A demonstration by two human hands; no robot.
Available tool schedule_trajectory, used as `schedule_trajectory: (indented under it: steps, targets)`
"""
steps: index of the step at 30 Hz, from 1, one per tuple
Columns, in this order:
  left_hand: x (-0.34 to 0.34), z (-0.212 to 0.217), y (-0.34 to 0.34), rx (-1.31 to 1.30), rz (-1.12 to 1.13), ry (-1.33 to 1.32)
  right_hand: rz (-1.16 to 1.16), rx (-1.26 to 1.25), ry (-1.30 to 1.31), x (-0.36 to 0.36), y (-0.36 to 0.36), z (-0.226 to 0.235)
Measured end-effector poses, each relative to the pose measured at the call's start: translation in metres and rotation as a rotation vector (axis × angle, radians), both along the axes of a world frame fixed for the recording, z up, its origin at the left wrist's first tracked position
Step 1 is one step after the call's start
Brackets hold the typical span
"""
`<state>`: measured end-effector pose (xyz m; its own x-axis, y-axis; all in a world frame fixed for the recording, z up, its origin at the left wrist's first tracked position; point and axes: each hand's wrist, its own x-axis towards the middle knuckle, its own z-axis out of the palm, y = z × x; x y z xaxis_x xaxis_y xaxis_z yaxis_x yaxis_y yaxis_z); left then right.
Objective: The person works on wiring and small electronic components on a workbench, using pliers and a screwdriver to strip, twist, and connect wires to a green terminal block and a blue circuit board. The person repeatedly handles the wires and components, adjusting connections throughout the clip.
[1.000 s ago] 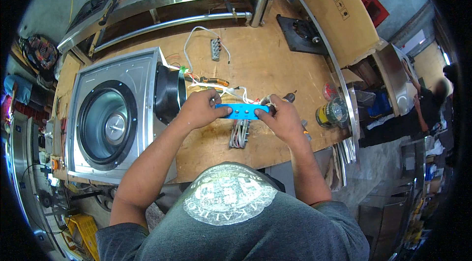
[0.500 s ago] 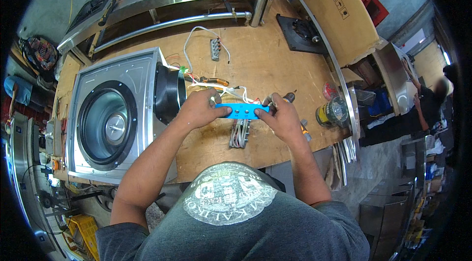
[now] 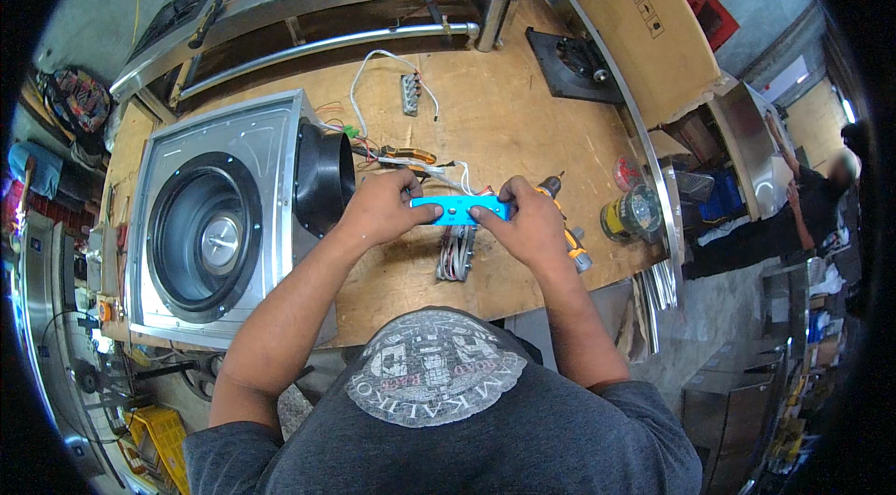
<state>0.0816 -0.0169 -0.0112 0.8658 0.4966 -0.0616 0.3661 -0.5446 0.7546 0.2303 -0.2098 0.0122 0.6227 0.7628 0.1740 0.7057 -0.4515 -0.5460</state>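
Head: pinching a long flat blue strip (image 3: 456, 213) with closed left fingers (image 3: 427, 213) and right fingers (image 3: 485, 219), over brown wooden tabletop (image 3: 532, 126).

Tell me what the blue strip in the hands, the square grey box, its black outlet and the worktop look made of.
Blue strip: smooth, evenly coloured; coated metal or plastic, hard to tell.
Grey box: probably sheet metal, with a soft sheen and fasteners along its edges.
Black outlet: likely plastic, smooth and semi-gloss, though painted metal is possible.
Worktop: apparently plywood, tan with faint streaks.
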Motion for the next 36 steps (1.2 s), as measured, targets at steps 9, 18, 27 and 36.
schedule_trajectory:
  steps: [9,18,27,36]
  targets:
    - [-0.001,0.014,-0.004,0.139,0.014,0.090,-0.057,-0.135,-0.011,-0.003,0.014,-0.004]
    - [-0.003,0.018,0.001,0.238,0.109,0.073,0.102,-0.024,0.064,-0.008,0.009,-0.002]
    - [-0.004,0.022,0.008,0.094,0.131,0.011,0.097,0.075,0.185,-0.011,0.006,-0.006]
    - [-0.005,0.013,0.006,0.044,0.033,-0.048,0.084,0.098,0.135,-0.006,-0.004,-0.015]
